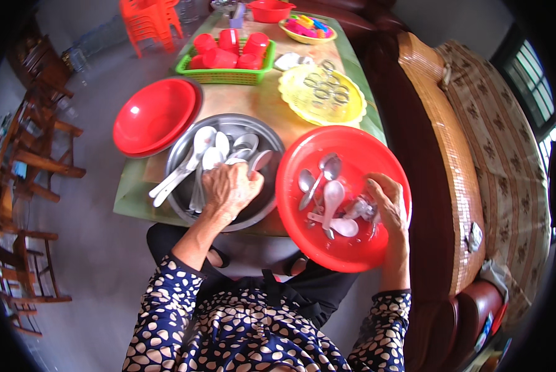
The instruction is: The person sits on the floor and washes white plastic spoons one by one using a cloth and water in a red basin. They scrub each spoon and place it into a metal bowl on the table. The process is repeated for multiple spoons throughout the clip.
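Note:
My left hand (233, 186) is closed over the grey metal basin (273, 139), its fingertips hidden among the spoons. A spoon (261, 161) sticks out beyond its fingers and seems to be in its grip. White soup spoons (205, 137) and metal spoons (247, 141) lie in that basin, some handles over its rim. My right hand (388, 201) is loosely curved with fingers apart, inside the right edge of a red basin (303, 149). Beside it is a blurred whitish-grey bundle (360, 208) I cannot identify. White spoons (333, 197) and metal spoons (331, 167) lie there too.
Stacked red basins (157, 115) overhang the table's left edge. Behind are a green basket (225, 75) of red cups (221, 59) and a yellow scalloped tray (296, 102) with clear glasses (327, 87). A woven-covered sofa (445, 155) stands right, wooden chairs (48, 161) left.

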### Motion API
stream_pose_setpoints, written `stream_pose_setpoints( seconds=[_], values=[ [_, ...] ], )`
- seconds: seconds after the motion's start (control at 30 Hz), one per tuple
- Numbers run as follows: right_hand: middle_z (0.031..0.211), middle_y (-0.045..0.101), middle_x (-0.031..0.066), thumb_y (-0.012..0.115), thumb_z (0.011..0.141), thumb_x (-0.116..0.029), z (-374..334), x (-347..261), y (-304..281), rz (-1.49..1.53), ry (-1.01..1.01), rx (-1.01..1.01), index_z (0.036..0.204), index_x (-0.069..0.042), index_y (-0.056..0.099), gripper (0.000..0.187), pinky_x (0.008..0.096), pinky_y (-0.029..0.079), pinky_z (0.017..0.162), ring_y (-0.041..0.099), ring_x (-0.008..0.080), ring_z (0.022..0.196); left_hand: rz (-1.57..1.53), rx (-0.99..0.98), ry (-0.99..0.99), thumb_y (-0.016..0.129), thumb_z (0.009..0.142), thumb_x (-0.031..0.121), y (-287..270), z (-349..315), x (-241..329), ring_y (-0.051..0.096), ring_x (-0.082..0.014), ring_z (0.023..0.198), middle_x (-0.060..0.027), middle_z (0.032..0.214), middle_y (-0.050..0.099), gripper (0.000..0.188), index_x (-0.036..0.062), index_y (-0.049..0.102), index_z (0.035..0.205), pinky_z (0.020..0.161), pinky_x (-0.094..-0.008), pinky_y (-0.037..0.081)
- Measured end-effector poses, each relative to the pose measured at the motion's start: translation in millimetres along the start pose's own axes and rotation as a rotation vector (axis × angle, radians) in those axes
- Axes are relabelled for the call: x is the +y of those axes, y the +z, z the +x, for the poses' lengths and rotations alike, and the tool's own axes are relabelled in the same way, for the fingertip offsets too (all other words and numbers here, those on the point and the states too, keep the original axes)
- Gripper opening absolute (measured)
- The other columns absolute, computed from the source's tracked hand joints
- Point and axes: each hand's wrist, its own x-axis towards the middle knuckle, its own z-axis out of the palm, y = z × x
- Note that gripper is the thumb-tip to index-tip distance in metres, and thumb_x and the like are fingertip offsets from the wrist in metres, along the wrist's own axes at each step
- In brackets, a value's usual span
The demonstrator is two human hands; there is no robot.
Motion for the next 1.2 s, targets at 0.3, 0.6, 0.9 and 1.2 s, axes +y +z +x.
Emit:
stream_pose_setpoints(
  seconds=[0.3, 0.6, 0.9, 1.2],
  values=[
    [0.101, 0.054, 0.0171, 0.069, 0.071, -0.021, -8.3, 8.3, -2.7, -0.914, -0.077, -0.064, 0.107, -0.012, 0.063, 0.037, 0.0431, 0.046, 0.080, 0.050, 0.0322, 0.104, -0.201, 0.122, 0.270, 0.069, 0.074, 0.029, -22.7, 4.2, 37.7, 0.060, -0.0283, 0.055, -0.0078, 0.059, 0.060, 0.025, 0.0091, 0.054, 0.068, 0.052, -0.0413, 0.042],
    [0.087, 0.067, 0.0137, 0.053, 0.072, 0.000, 13.2, 44.6, -21.8, -0.549, 0.027, -0.305, 0.100, -0.007, 0.064, 0.031, 0.0342, 0.052, 0.073, 0.065, 0.0294, 0.079, -0.013, -0.599, 0.574, 0.062, 0.074, 0.025, 44.2, -17.9, 141.7, 0.066, -0.0310, 0.071, -0.0192, 0.076, 0.065, 0.022, 0.0035, 0.065, 0.077, 0.054, -0.0423, 0.050],
    [0.077, 0.064, 0.0095, 0.058, 0.080, -0.009, 11.6, 23.8, 3.9, 0.242, -0.063, 0.134, 0.100, 0.004, 0.060, 0.024, 0.0268, 0.050, 0.060, 0.062, 0.0140, 0.069, -0.910, -0.794, -0.082, 0.047, 0.086, 0.009, 74.1, 6.1, 124.7, 0.058, -0.0213, 0.059, -0.0133, 0.075, 0.058, 0.022, 0.0022, 0.051, 0.106, 0.051, -0.0358, 0.046],
    [0.117, 0.046, 0.0190, 0.052, 0.068, 0.008, -1.1, 23.6, 65.8, -0.313, -0.497, 0.202, 0.106, -0.006, 0.061, 0.042, 0.0431, 0.041, 0.089, 0.043, 0.0389, 0.104, -1.799, -0.831, -0.517, 0.046, 0.093, 0.016, 25.9, -13.9, 131.9, 0.060, -0.0085, 0.074, 0.0005, 0.089, 0.059, 0.016, 0.0120, 0.054, 0.107, 0.059, -0.0218, 0.052]
  ],
)
